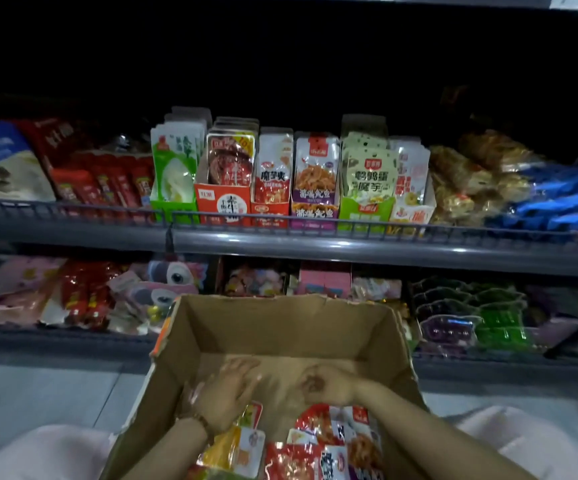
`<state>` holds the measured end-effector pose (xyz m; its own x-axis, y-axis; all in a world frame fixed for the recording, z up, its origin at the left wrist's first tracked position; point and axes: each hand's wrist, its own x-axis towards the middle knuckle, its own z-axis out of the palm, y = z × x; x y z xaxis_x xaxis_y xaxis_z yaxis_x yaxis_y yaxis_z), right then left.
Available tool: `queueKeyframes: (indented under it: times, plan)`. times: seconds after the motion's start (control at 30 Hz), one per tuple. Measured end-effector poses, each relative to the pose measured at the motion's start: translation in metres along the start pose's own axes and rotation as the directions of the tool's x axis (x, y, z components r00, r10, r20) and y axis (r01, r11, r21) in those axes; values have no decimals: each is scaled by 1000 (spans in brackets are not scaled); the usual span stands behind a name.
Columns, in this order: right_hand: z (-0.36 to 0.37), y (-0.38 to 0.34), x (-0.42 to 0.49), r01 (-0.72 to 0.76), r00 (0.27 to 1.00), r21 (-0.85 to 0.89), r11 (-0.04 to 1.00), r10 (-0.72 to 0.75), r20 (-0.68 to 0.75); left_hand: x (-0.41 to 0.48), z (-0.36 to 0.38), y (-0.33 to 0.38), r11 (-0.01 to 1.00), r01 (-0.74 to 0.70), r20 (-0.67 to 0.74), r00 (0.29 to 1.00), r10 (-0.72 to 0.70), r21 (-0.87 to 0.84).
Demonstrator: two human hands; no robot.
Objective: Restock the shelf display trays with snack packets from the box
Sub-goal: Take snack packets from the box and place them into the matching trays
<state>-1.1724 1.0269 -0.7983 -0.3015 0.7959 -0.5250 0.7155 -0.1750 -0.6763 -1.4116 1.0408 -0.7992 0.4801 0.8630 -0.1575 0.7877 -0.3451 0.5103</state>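
Observation:
An open cardboard box (280, 327) stands in front of me, below the shelves. Several snack packets (318, 448) in red, orange and purple lie in its near half. Both my hands are inside it, over the bare far part of its floor. My left hand (228, 393) is blurred, its fingers stretched out flat and holding nothing. My right hand (325, 381) is blurred too, with its fingers bent; whether it holds a packet is unclear. On the upper shelf stands a row of display trays (223, 202) with upright packets (313, 168).
A grey shelf rail (315, 244) runs across above the box. Loose bags fill the upper shelf to the left (3, 161) and right (540, 202) of the trays. The lower shelf (73, 299) behind the box holds sweets and toys. Pale floor tiles lie at the left.

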Motion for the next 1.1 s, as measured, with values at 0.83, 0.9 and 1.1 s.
queueKeyframes:
  times: [0.83,0.9,1.1]
  plan:
    - [-16,-45,-13,218,931,820,530,138,-338,12,-1,32,648,195,180,979,-91,-736]
    - [-26,-57,-16,256,929,835,487,114,-351,14,-17,43,595,159,138,987,-82,-788]
    - [-64,-92,-23,383,890,732,563,-15,-455,24,-68,60,561,28,0,999,-49,-827]
